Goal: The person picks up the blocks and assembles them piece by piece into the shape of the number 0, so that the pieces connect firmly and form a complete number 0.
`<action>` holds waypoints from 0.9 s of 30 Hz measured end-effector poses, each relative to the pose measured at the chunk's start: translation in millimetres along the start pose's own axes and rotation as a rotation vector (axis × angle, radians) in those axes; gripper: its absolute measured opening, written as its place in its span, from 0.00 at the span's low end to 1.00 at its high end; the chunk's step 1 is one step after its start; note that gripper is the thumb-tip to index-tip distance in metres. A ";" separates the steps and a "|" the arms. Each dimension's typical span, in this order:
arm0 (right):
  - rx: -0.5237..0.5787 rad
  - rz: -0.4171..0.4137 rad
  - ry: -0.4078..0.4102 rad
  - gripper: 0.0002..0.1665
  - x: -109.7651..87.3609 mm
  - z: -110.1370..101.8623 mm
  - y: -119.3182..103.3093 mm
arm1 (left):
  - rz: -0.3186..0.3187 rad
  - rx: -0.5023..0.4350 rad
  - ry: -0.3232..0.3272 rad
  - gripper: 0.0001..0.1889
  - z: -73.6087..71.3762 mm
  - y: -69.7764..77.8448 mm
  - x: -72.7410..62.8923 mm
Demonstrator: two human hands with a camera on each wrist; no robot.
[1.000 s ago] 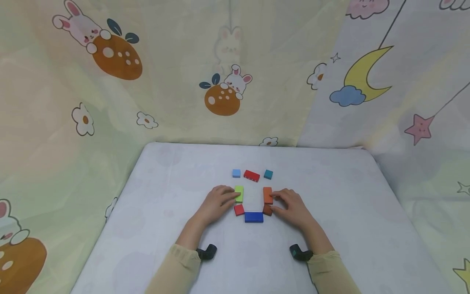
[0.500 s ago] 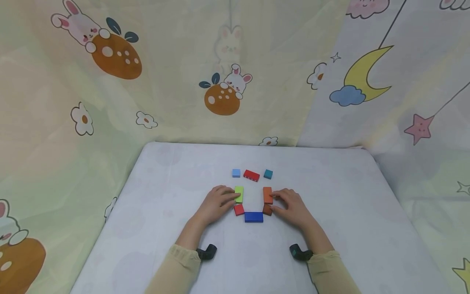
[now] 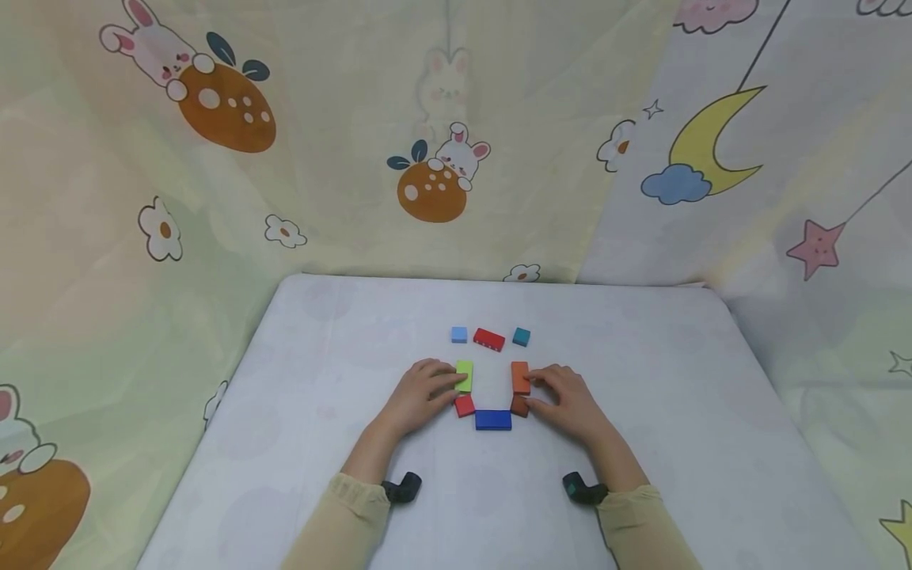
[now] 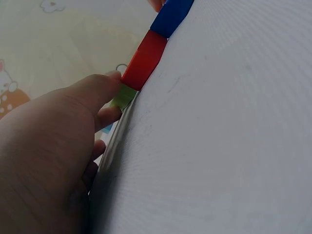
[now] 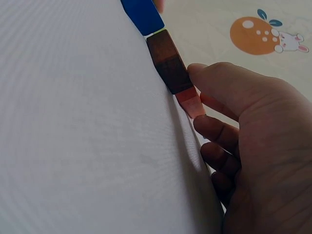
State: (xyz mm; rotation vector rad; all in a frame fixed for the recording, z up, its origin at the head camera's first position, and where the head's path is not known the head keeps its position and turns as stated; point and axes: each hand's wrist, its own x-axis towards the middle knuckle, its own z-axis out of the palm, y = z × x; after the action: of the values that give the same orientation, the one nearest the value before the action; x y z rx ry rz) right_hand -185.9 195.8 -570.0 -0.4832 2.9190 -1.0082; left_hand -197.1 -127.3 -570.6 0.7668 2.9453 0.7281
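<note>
My left hand [image 3: 425, 393] rests at the left side of a light green block [image 3: 464, 377]. One fingertip overlaps that block, while the thumb lies beside its meeting point with a red square block [image 3: 465, 406]. Opposite it, my right hand [image 3: 568, 400] touches an orange block [image 3: 520, 378] with a fingertip, its thumb against a brown block [image 3: 520, 406]. A dark blue block [image 3: 493, 420] joins the red and brown ones along the near side. In the left wrist view the red block [image 4: 145, 60] stands between the blue and green ones. The right wrist view shows the thumb at the brown block [image 5: 169, 61].
Farther back on the white table [image 3: 342, 507] lie a light blue block [image 3: 459, 335], a tilted red block with white dots [image 3: 488, 340] and a teal block [image 3: 522, 337]. A patterned cloth [image 3: 527, 158] hangs behind the table. Black wrist straps carry small cameras.
</note>
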 end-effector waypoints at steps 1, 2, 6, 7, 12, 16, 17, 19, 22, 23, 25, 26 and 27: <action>0.002 0.001 -0.002 0.27 0.2 0.0 0.2 | 0.003 -0.003 0.004 0.21 -0.1 -0.2 -0.2; 0.006 0.006 -0.004 0.26 0.4 0.0 0.0 | 0.002 -0.001 0.005 0.21 -0.3 -0.2 -0.2; 0.048 0.064 -0.018 0.23 1.6 -2.2 -2.6 | 0.005 0.000 0.004 0.21 -0.1 -0.2 -0.3; 0.063 0.089 -0.022 0.22 2.1 -3.5 -3.9 | 0.006 -0.001 0.002 0.21 0.0 -0.1 -0.2; 0.120 0.177 -0.028 0.20 9.8 -14.5 -9.9 | -0.009 0.001 -0.008 0.21 0.6 0.1 -0.1; 0.107 0.196 -0.017 0.22 23.4 -27.2 -9.0 | -0.016 0.008 -0.002 0.21 1.0 0.0 -0.3; 0.104 0.198 -0.016 0.22 27.9 -30.3 -7.9 | -0.017 0.007 -0.001 0.21 0.9 0.0 -0.5; 0.107 0.205 -0.020 0.23 38.1 -36.3 -5.8 | -0.018 0.005 0.000 0.21 0.6 0.1 -0.7; 0.110 0.237 -0.054 0.26 54.4 -42.8 -5.6 | -0.022 -0.001 -0.002 0.21 -0.2 0.5 -0.8; 0.107 0.246 -0.066 0.26 59.9 -44.0 -5.5 | -0.024 -0.004 -0.004 0.21 -0.4 0.6 -0.8; 0.098 0.258 -0.090 0.28 70.1 -44.9 -4.6 | -0.025 0.002 -0.006 0.21 0.0 0.4 -0.5; 0.090 0.259 -0.101 0.29 74.4 -44.8 -3.8 | -0.025 0.004 -0.008 0.21 0.2 0.2 -0.2; 0.084 0.259 -0.109 0.29 78.4 -44.6 -2.9 | -0.023 0.003 -0.006 0.21 0.5 0.1 0.0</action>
State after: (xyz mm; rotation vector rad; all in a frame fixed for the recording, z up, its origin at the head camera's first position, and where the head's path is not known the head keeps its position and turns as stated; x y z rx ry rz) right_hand -264.8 197.4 -526.2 -0.1460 2.7380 -1.0273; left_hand -197.0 -127.0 -571.0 0.7332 2.9450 0.7194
